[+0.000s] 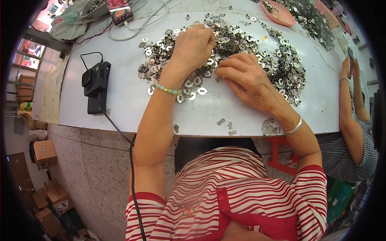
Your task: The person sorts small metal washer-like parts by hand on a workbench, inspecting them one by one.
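Note:
A spread-out heap of small silvery stamped metal parts (229,36) lies on the pale table (148,116) in front of me. Over its middle, my left hand (193,47) is closed, palm down; its fingertips are hidden behind the knuckles, so whatever they hold cannot be made out. My right hand (251,82) is at the heap's near edge, fingers bent and drawn toward the thumb. At those fingertips a small metal part (218,77) shows, pinched. A few loose parts lie just below my left hand.
On the left stands a black device (96,86) with a cable running off the table edge. A phone (119,11) with a white cable lies at the back. Far right are a pink tray (278,14) and another heap (307,22). A person sits at the right, holding a phone (350,60).

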Tool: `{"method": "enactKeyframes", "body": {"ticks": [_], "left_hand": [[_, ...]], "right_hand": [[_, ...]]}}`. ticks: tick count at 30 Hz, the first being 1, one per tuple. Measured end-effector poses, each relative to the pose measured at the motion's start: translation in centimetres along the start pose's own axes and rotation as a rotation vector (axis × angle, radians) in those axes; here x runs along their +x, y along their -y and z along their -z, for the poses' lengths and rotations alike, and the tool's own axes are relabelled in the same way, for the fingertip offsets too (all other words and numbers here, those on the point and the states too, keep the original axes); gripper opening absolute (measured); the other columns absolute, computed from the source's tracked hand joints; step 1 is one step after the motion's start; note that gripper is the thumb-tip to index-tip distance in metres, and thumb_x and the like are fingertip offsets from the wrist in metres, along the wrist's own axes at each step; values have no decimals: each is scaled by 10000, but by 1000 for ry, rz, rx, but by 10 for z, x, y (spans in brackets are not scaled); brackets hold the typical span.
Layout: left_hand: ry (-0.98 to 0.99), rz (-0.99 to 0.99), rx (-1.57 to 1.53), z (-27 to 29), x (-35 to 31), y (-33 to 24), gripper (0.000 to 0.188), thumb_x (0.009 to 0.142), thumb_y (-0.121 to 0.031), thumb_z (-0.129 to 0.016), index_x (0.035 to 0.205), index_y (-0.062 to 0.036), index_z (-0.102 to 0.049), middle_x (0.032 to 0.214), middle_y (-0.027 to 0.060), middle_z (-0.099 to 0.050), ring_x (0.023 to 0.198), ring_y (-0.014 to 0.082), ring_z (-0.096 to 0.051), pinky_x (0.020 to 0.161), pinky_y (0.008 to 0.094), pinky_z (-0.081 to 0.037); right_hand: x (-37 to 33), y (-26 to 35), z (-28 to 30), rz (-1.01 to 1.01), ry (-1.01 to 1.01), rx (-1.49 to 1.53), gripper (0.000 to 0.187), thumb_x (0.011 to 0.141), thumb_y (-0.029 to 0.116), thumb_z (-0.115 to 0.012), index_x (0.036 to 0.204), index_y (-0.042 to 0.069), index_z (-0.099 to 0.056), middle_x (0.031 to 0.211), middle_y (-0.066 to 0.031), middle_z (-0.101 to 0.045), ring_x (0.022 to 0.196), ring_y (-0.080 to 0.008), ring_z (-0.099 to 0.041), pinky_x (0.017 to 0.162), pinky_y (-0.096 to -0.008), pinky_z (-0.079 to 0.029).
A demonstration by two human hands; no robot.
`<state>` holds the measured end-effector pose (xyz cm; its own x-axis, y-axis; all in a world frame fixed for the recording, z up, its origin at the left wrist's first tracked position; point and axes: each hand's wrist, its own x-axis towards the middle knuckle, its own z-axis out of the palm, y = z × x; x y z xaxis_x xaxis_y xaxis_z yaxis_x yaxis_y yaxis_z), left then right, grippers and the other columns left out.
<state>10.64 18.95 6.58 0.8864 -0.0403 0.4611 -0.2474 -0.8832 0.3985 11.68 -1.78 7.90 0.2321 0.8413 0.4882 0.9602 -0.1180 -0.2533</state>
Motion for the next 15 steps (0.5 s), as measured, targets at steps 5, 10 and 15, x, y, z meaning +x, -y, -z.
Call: {"method": "enactKeyframes", "body": {"ticks": [5,10,15], "left_hand": [[-39,-7,-3,-1,1,2,105,820,-87,-613,812,18,-616,828,161,-610,812,333,-585,742,415,-466],[-109,-26,-39,1,3,0,68,817,-52,-600,818,16,-598,799,152,-629,781,328,-604,703,399,-471],[-160,11,-47,6,4,-1,65,816,-33,-581,843,15,-615,736,142,-631,666,281,-600,640,358,-475]], "right_hand": [[2,1,-1,25,-25,16,225,792,57,-648,1017,52,-646,1075,-98,-615,1034,-270,-557,935,-399,-406],[-5,-21,0,-115,-62,-40,181,795,44,-649,976,35,-654,1043,-79,-624,994,-252,-563,884,-388,-413],[-1,-17,-7,-110,-40,-12,191,794,50,-658,984,47,-655,1031,-64,-626,987,-239,-563,880,-380,-409]]}}
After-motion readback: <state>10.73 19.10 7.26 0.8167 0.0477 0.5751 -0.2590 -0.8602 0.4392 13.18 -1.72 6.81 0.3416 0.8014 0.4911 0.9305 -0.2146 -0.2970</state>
